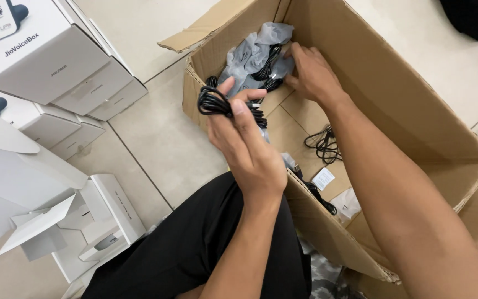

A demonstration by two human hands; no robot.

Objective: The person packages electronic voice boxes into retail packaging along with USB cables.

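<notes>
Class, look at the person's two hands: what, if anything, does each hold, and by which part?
The left hand grips a coiled black cable at one end of its bundle. The right hand, inside the cardboard box, rests on bagged cables; whether it grips them cannot be told.

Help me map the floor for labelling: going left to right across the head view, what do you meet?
Stacked white product boxes → left hand holding a coiled black cable → right hand on grey bagged cables → far wall of the cardboard box.
</notes>
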